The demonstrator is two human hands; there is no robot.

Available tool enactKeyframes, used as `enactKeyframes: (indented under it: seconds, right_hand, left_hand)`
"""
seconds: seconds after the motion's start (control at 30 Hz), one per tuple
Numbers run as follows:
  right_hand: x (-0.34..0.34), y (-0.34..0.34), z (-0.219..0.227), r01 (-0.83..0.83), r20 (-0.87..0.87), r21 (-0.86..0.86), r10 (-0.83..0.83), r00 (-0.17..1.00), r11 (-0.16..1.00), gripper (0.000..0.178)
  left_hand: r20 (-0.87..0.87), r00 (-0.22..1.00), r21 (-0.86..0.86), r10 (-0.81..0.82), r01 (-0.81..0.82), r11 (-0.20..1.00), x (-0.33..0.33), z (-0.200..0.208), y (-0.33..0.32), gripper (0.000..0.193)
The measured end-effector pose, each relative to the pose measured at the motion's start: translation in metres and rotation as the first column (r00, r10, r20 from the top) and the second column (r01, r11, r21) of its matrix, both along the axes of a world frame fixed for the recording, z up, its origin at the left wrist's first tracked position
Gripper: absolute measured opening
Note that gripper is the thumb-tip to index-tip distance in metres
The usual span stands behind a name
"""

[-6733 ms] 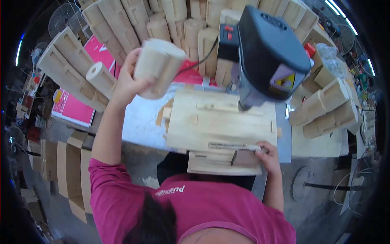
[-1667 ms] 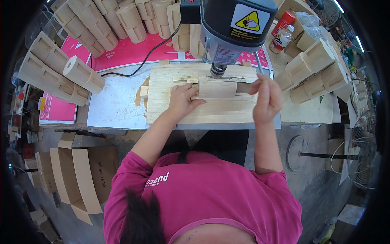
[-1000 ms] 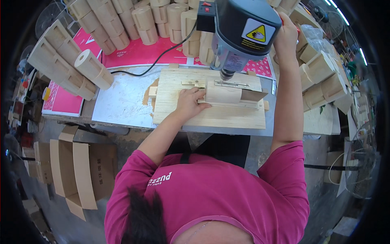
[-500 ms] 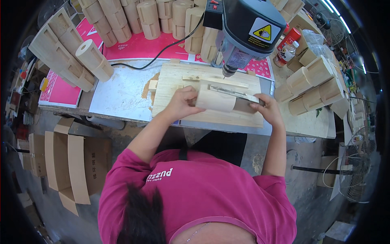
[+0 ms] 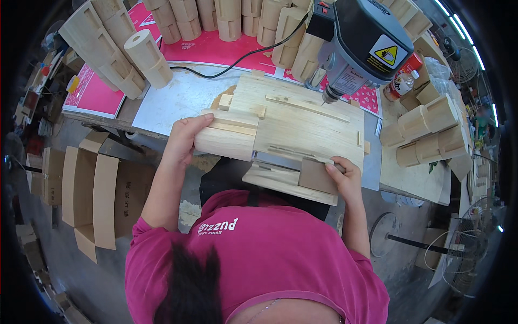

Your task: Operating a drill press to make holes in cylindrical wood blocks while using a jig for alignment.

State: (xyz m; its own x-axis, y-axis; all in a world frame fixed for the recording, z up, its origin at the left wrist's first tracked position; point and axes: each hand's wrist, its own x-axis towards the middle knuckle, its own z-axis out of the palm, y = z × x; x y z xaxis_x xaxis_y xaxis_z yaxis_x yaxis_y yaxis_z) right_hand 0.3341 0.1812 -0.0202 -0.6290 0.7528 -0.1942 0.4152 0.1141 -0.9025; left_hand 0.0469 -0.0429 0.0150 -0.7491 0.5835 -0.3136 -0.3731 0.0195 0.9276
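In my left hand (image 5: 185, 137) is a pale wooden cylinder (image 5: 226, 141) with a long groove along it, gripped by its left end. The thumb lies on top and the other fingers are partly hidden below. My right hand (image 5: 343, 177) pinches the right end of a slotted piece (image 5: 317, 176) that looks like a jig, with a brown-grey plate and long strips; blur hides its details. This piece hangs at the near edge of a flat wooden board (image 5: 307, 132), apart from the cylinder. The drill press (image 5: 361, 59) stands beyond the board, its chuck (image 5: 331, 95) above it.
Many grooved wooden cylinders (image 5: 229, 21) stand along the back, with more at left and a pair (image 5: 426, 132) lying at right. A black cable (image 5: 237, 62) crosses the pink sheet. Near the drill is a bottle (image 5: 400, 85). An open cardboard box (image 5: 105, 189) sits on the floor at left.
The slotted piece was against the cylinder and is now apart from it, lower and nearer my body. My left hand has moved left with the cylinder. The whole view has shifted slightly.
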Motion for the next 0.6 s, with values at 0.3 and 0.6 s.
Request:
enactKeyframes:
  seconds: [0.3,0.6]
  right_hand:
    - [0.017,0.007,0.055,-0.048,-0.395,0.105,0.086,0.915,0.993,0.018]
    - [0.008,0.025,0.008,-0.085,-0.434,-0.015,0.07,0.898,0.996,0.016]
  left_hand:
    - [-0.061,0.997,0.047,-0.051,0.054,0.997,0.014,0.005,0.011,0.028]
    - [-0.03,0.968,0.026,-0.251,0.252,0.967,0.04,-0.034,0.063,0.038]
